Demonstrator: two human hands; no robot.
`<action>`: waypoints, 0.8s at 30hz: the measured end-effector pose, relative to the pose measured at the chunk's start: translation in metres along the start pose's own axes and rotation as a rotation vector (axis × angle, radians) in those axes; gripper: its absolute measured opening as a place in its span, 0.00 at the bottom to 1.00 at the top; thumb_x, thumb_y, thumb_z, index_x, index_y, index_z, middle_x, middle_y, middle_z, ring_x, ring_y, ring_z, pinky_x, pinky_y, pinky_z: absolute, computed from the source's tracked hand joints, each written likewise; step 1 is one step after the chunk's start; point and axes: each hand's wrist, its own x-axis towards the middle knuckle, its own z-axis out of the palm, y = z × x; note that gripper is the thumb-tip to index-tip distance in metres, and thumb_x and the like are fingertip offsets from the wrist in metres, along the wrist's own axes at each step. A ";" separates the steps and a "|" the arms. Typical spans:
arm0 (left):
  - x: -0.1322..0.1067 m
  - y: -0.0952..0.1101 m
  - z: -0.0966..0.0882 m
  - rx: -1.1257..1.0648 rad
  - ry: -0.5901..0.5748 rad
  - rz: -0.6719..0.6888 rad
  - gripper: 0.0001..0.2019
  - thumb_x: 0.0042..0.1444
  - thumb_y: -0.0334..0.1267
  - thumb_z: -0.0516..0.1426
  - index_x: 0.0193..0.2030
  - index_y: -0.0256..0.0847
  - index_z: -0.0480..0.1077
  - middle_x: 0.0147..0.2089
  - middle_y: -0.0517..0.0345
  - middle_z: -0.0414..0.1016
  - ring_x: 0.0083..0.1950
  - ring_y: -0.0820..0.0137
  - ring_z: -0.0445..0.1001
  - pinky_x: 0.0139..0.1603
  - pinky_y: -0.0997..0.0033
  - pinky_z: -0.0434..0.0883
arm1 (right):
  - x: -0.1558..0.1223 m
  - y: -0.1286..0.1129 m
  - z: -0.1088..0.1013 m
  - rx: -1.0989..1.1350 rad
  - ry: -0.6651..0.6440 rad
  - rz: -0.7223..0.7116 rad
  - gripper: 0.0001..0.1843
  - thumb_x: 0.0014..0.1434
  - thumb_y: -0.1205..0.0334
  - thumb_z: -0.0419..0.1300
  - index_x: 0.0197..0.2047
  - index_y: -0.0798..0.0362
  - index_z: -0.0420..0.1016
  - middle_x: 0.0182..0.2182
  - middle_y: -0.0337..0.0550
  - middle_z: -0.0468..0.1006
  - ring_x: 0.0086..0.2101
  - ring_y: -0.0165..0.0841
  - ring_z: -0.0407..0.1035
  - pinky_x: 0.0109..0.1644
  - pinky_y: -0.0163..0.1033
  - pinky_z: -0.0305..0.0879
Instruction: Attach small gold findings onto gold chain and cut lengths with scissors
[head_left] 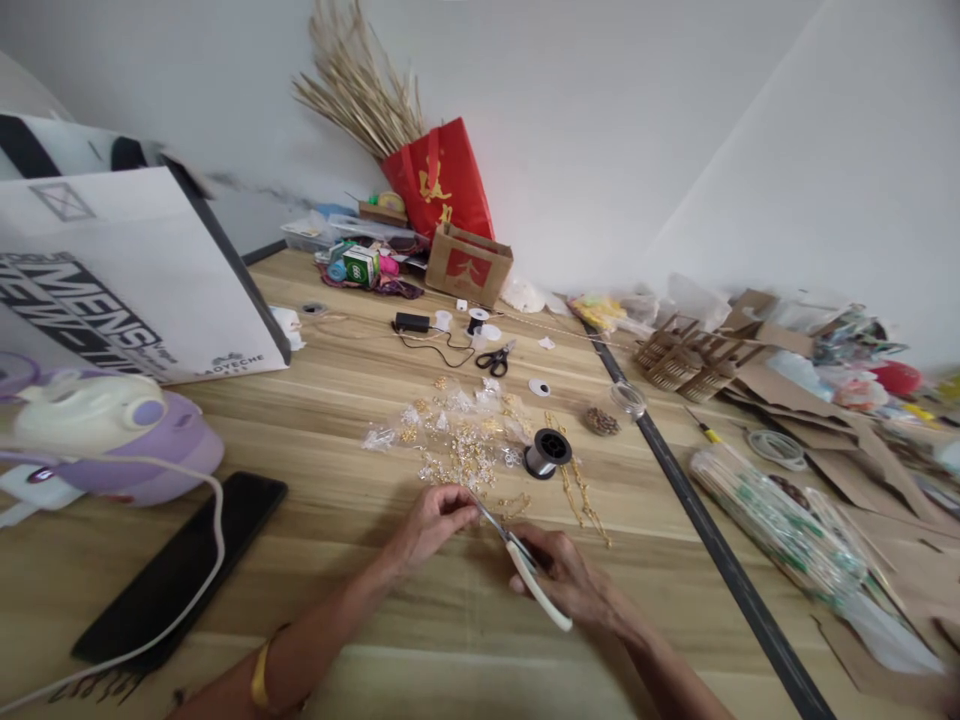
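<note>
One pair of metal-nosed pliers with curved cream-white handles (538, 590), clasped in the right hand (568, 572) above the pale wood-grain worktop (322, 520), slants from near right to far left, nose at the left hand (433, 522), whose fingers pinch together, contents indistinct.

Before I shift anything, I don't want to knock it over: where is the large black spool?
In the head view, the large black spool sits just right of the scattered beads, beside the long gold chain, beyond the right hand.
</note>
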 end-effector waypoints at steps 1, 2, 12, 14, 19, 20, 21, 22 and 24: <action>0.000 0.001 0.000 0.005 0.003 -0.004 0.09 0.47 0.39 0.57 0.24 0.34 0.69 0.21 0.63 0.63 0.24 0.76 0.59 0.25 0.76 0.57 | 0.001 0.001 0.001 0.006 0.010 -0.015 0.15 0.50 0.60 0.62 0.42 0.54 0.71 0.22 0.31 0.61 0.24 0.25 0.53 0.26 0.29 0.48; -0.001 0.002 0.000 0.010 0.006 -0.010 0.09 0.47 0.40 0.57 0.24 0.34 0.68 0.21 0.63 0.63 0.24 0.76 0.59 0.26 0.76 0.57 | 0.001 0.003 0.002 0.013 0.020 -0.031 0.15 0.51 0.59 0.62 0.42 0.55 0.71 0.23 0.31 0.61 0.24 0.25 0.53 0.26 0.30 0.48; 0.001 -0.001 0.001 -0.012 0.023 -0.034 0.10 0.46 0.40 0.58 0.25 0.34 0.69 0.21 0.63 0.64 0.24 0.76 0.60 0.26 0.76 0.58 | 0.000 0.006 0.007 0.006 0.065 -0.075 0.15 0.51 0.60 0.62 0.42 0.55 0.71 0.24 0.32 0.65 0.25 0.25 0.54 0.27 0.29 0.51; 0.001 -0.003 0.001 -0.007 0.023 -0.037 0.09 0.46 0.40 0.58 0.25 0.34 0.69 0.22 0.63 0.64 0.24 0.75 0.60 0.26 0.76 0.57 | 0.000 0.007 0.007 0.008 0.066 -0.081 0.15 0.50 0.60 0.63 0.42 0.55 0.71 0.24 0.32 0.65 0.25 0.25 0.54 0.27 0.29 0.51; 0.002 -0.005 0.000 -0.014 0.009 -0.039 0.09 0.45 0.40 0.59 0.26 0.34 0.69 0.22 0.63 0.64 0.24 0.75 0.61 0.26 0.76 0.57 | 0.000 0.008 0.007 0.013 0.073 -0.104 0.12 0.52 0.60 0.62 0.40 0.55 0.71 0.24 0.32 0.65 0.24 0.24 0.54 0.27 0.29 0.50; 0.002 -0.004 0.000 -0.014 0.006 -0.038 0.09 0.45 0.40 0.59 0.26 0.35 0.69 0.22 0.63 0.64 0.24 0.75 0.61 0.26 0.76 0.57 | 0.000 0.008 0.006 0.017 0.072 -0.105 0.12 0.52 0.60 0.61 0.39 0.56 0.71 0.24 0.32 0.64 0.24 0.24 0.54 0.27 0.29 0.50; 0.001 -0.004 0.000 -0.012 0.005 -0.036 0.09 0.45 0.40 0.59 0.25 0.35 0.69 0.22 0.63 0.64 0.24 0.75 0.61 0.26 0.76 0.57 | -0.001 0.008 0.006 0.020 0.069 -0.105 0.11 0.52 0.60 0.61 0.39 0.56 0.71 0.24 0.32 0.64 0.24 0.24 0.53 0.26 0.29 0.50; 0.001 -0.003 0.000 -0.006 0.003 -0.035 0.09 0.45 0.40 0.59 0.25 0.35 0.69 0.22 0.63 0.64 0.24 0.76 0.60 0.26 0.76 0.57 | -0.001 0.007 0.005 0.025 0.064 -0.104 0.11 0.53 0.59 0.61 0.38 0.56 0.71 0.24 0.32 0.64 0.24 0.24 0.53 0.26 0.29 0.50; 0.001 -0.003 0.000 0.005 0.000 -0.034 0.09 0.45 0.39 0.58 0.24 0.35 0.68 0.21 0.63 0.64 0.24 0.76 0.60 0.25 0.76 0.57 | -0.001 0.007 0.004 0.040 0.051 -0.101 0.11 0.54 0.58 0.60 0.37 0.56 0.71 0.23 0.32 0.63 0.24 0.24 0.53 0.26 0.29 0.49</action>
